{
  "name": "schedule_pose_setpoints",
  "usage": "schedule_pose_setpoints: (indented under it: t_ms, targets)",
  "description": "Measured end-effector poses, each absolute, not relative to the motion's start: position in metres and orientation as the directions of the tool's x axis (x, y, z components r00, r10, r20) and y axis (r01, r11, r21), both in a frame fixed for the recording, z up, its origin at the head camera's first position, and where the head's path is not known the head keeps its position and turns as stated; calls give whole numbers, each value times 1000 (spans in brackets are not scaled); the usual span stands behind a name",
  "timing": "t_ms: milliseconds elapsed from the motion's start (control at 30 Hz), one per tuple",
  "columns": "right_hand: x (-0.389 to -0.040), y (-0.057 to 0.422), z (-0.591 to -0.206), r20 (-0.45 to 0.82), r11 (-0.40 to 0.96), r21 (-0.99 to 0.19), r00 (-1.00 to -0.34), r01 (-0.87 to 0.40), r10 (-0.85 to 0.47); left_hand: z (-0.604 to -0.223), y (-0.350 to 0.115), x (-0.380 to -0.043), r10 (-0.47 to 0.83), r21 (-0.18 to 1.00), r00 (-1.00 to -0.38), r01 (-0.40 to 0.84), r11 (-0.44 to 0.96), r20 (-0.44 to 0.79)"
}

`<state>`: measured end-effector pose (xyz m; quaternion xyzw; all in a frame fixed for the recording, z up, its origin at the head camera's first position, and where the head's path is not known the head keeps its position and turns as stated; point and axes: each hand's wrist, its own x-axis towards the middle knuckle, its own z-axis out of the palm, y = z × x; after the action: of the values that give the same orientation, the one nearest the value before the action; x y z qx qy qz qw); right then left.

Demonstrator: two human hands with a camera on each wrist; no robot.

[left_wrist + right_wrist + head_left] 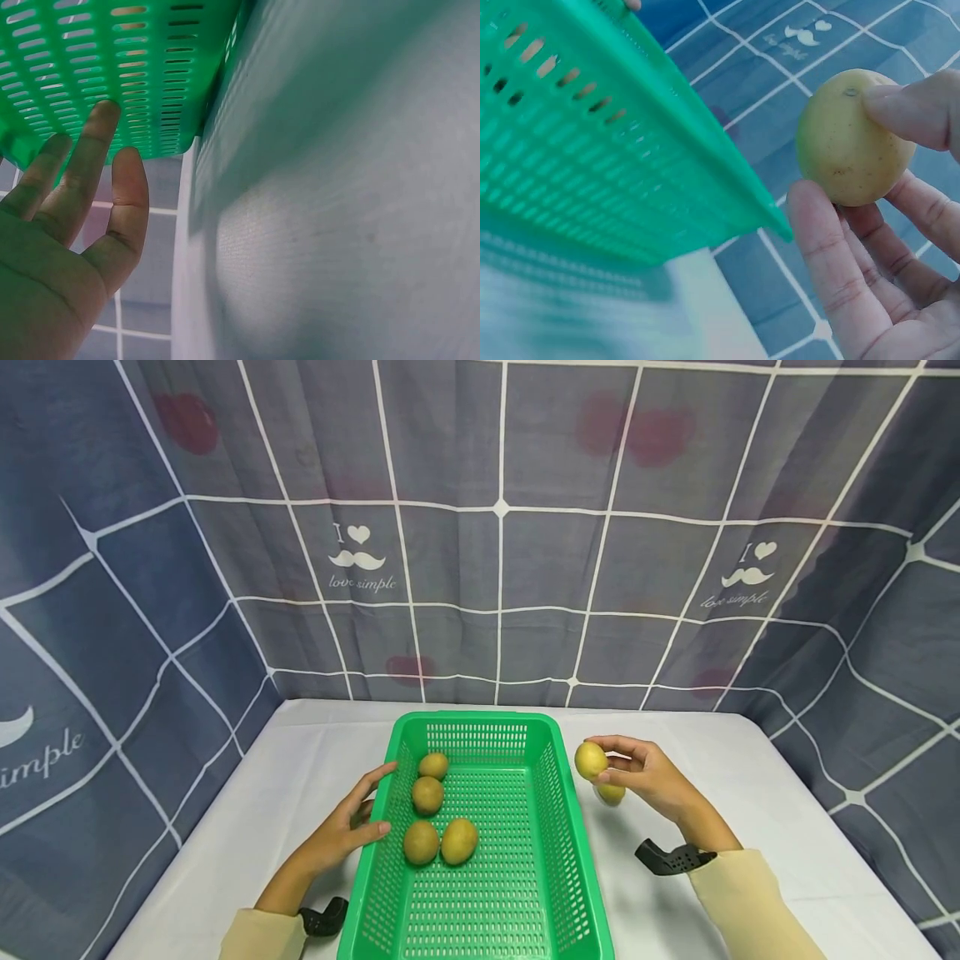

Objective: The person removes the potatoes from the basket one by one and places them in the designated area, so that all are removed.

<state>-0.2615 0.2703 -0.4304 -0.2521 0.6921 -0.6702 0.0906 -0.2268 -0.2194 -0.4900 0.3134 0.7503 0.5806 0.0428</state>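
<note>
My right hand point(651, 774) pinches a round yellow fruit point(591, 761) between thumb and fingertips, just outside the right rim of a green plastic basket point(566, 793). In the right wrist view the same fruit point(847, 142) has a smooth, lightly speckled skin with a small dark mark near the thumb. A second yellow fruit point(612, 794) lies on the table below that hand, partly hidden by it. Inside the basket, several brownish-yellow fruits point(428, 796) sit along the left side. My left hand point(341, 831) rests at the basket's left rim, its fingers point(86, 146) extended against the perforated side wall.
A white cloth point(693, 743) covers the table. Grey-blue curtains point(450, 556) with white grid lines rise behind it and on both sides. A black wrist device point(324, 917) sits at the left wrist, and another black device point(671, 858) at the right.
</note>
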Motion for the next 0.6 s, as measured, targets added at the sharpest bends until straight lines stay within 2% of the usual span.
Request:
schedule_pose_setpoints:
  t_ms: [233, 600]
  targets:
    - [-259, 281, -441, 206, -16, -975, -879, -220, -431, -490, -220, -225, 507, 900, -812, 412, 145, 289]
    - [-257, 301, -458, 264, 88, -946, -896, -313, -356, -491, -220, -227, 517, 899, -804, 417, 136, 295]
